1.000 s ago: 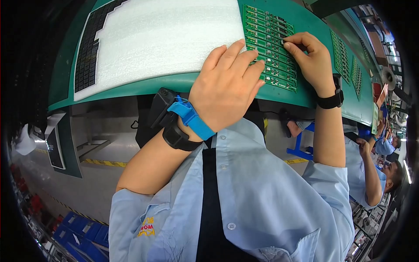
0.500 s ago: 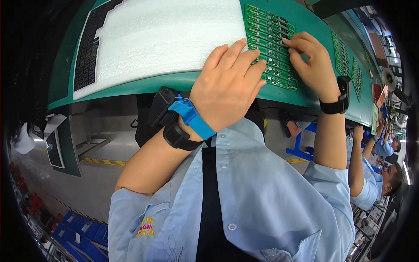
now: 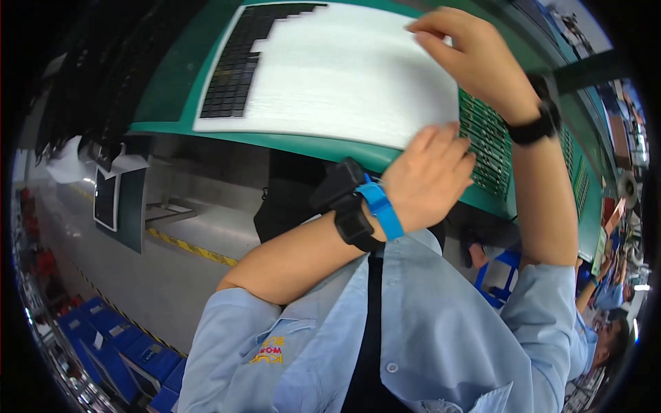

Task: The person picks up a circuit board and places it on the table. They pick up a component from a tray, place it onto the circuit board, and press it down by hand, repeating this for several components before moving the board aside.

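The white foam sheet (image 3: 344, 76) lies flat on the green worktable (image 3: 172, 89), covering most of a dark tray of small parts (image 3: 234, 69); the left hand (image 3: 430, 175) rests with fingers spread and relaxed on its near edge, while the right hand (image 3: 468, 58) pinches the far right edge between thumb and fingers. To handle the sheet well, it seems best to keep it taut between both hands and slide it level, so it does not buckle. Just beside it the green circuit boards (image 3: 489, 148) crowd the right edge, and farther off other workers sit along the line.
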`<state>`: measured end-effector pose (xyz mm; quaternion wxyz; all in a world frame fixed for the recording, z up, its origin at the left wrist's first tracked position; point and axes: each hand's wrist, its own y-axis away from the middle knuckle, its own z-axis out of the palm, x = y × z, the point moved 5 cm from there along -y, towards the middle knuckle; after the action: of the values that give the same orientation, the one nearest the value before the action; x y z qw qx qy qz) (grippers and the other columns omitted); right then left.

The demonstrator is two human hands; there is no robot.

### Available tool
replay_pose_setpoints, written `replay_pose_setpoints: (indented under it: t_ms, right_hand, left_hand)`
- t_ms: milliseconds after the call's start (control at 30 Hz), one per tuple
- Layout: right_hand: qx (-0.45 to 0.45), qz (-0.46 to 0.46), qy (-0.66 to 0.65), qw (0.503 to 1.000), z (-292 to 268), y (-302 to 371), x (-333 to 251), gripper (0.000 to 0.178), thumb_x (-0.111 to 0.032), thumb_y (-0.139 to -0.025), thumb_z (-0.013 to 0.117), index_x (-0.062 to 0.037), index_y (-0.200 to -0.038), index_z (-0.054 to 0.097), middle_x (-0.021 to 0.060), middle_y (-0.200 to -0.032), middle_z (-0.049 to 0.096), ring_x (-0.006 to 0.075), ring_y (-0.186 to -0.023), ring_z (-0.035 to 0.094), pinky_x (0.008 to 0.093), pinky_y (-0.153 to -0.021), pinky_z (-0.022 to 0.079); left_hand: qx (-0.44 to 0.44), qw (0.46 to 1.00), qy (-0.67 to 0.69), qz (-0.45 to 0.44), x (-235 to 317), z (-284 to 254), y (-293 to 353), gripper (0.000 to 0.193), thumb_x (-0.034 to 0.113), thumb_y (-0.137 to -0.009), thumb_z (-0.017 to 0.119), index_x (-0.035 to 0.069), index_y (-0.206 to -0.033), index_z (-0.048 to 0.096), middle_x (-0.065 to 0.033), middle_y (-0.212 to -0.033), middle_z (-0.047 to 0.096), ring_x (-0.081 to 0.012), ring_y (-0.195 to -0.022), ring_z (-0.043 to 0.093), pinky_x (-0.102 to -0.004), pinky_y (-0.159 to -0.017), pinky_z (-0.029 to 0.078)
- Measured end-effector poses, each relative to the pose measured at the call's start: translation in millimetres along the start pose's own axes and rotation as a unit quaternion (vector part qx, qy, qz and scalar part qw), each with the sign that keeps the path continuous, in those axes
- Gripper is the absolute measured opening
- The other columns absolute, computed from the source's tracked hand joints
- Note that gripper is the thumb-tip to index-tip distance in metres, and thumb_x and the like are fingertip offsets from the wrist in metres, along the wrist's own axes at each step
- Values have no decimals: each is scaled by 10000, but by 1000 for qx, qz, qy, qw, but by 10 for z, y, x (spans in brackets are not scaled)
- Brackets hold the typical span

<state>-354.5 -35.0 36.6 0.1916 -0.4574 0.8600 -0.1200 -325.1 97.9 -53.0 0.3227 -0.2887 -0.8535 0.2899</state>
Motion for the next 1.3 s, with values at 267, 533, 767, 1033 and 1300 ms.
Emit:
replay_pose_setpoints:
  t_ms: [267, 533, 767, 1033, 1300]
  right_hand:
    - [11, 31, -16, 999, 912, -1086, 74, 220, -141, -838, 606, 32, -941, 693, 227, -1015, 658, 392, -968, 610, 432, -876, 485]
    - [5, -65, 127, 990, 1088, -1180, -67, 177, -125, -789, 620, 30, -821, 699, 212, -924, 666, 397, -894, 616, 424, -819, 504]
    - [-45, 156, -60, 985, -10, -586, -404, 219, -159, -844, 604, 26, -886, 713, 223, -951, 678, 396, -912, 635, 416, -829, 507]
    - [1, 220, -20, 975, -449, 1321, 352, 161, -144, -895, 680, -32, -1008, 702, 22, -858, 669, 80, -752, 583, 226, -671, 463]
    - [29, 269, -25, 962, -306, 1753, 406, 139, -99, -859, 691, -24, -975, 709, 44, -885, 669, 127, -730, 601, 234, -647, 456]
  left_hand:
    - [-41, 997, -58, 22, -17, 87, 14, 332, 247, -870, 531, 5, -1059, 656, -147, -1137, 604, -322, -1191, 471, -423, -1059, 304]
    - [-25, 997, -56, 35, -22, 83, 27, 335, 222, -857, 503, -1, -1046, 665, -154, -1138, 607, -327, -1192, 474, -427, -1068, 299]
    - [5, 1000, -21, 7, -51, 62, 43, 322, 231, -831, 613, 25, -1078, 643, -132, -1139, 604, -320, -1202, 485, -437, -1047, 339]
    - [2, 999, -24, 32, -10, -20, -4, 351, 239, -835, 635, -7, -1086, 632, -157, -1126, 598, -355, -1188, 489, -449, -1030, 354]
    - [-29, 998, -49, 25, 7, 7, -44, 329, 236, -847, 658, 51, -1118, 641, -105, -1165, 604, -308, -1207, 493, -435, -1019, 369]
